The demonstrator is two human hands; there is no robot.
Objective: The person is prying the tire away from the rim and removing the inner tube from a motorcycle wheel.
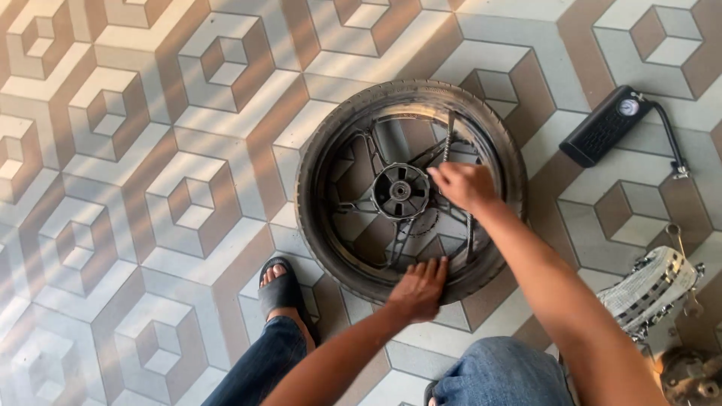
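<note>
A motorcycle wheel lies flat on the patterned tile floor, its black tyre [323, 150] around a dark spoked rim with a round hub [401, 191] in the middle. My left hand [420, 288] presses flat, fingers apart, on the near side of the tyre. My right hand [465, 186] is closed around a thin ribbed metal bar [449, 137] that reaches from beside the hub up to the far inner edge of the rim. My arms come in from the lower right.
A black portable air pump [605, 124] with a round gauge and a short hose [671, 135] lies at the upper right. A metal part wrapped in white mesh [647, 289] sits at the right edge. My sandalled foot [280, 289] and jeans-clad knees are near the wheel's front.
</note>
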